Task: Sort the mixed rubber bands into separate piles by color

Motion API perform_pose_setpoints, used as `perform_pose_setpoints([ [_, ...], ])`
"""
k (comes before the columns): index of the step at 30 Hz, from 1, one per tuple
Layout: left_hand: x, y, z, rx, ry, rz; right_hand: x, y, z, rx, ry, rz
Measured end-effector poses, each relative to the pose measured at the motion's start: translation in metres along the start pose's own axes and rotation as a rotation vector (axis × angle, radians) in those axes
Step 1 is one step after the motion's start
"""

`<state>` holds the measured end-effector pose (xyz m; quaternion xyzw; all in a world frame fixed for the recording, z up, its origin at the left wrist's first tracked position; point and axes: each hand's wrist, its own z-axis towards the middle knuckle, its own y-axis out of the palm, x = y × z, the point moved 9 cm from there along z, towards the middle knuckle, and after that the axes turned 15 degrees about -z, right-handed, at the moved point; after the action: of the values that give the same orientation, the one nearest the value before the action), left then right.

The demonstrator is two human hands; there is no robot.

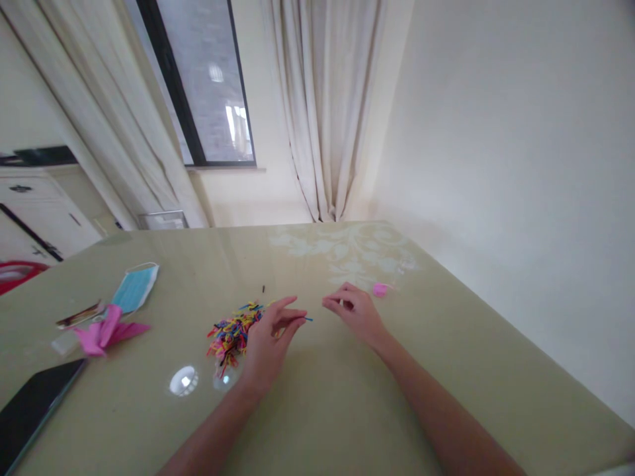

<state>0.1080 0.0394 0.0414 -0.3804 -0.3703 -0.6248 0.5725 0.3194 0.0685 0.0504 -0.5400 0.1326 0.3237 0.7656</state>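
My left hand (272, 334) is closed in a pinch, with a thin blue strip (309, 319) poking out from between thumb and forefinger. The strip is too small to tell its kind. Beside and partly behind this hand lies a pile of small colourful bands (237, 334), in yellow, red, pink, blue and black. My right hand (356, 313) is apart from the left, thumb and forefinger pressed together; whatever they may hold is not visible. Just to its right on the table is a small pink object (380, 289) with a thin light thread-like end.
A pink folded-paper crane (106, 330), a blue face mask (135, 289) and a brown stick-like bundle (79, 316) lie at the left. Nearer is a dark phone or tablet (37, 413). One dark bit (263, 289) sits behind the pile. A wall (520, 198) borders the table's right side.
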Motion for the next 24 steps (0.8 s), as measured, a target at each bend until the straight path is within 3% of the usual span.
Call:
perform_pose_setpoints([
  [4, 0.01, 0.003, -0.006, -0.008, 0.051, -0.018, -0.047, 0.005, -0.017, -0.087, -0.082, 0.177],
  [9, 0.016, 0.005, -0.006, -0.021, 0.084, -0.007, -0.069, -0.021, -0.025, 0.049, -0.19, 0.216],
  [13, 0.007, -0.005, 0.005, -0.044, 0.091, 0.299, -0.092, -0.072, -0.045, 0.317, -0.374, 0.159],
  [16, -0.007, -0.011, 0.01, -0.116, 0.114, 0.603, -0.111, -0.096, -0.064, 0.457, -0.46, 0.064],
  [20, -0.023, -0.01, 0.008, -0.236, 0.14, 0.872, -0.122, -0.099, -0.073, 0.467, -0.471, -0.006],
  [24, -0.03, -0.007, 0.006, -0.29, 0.121, 0.932, -0.122, -0.095, -0.073, 0.45, -0.491, 0.0],
])
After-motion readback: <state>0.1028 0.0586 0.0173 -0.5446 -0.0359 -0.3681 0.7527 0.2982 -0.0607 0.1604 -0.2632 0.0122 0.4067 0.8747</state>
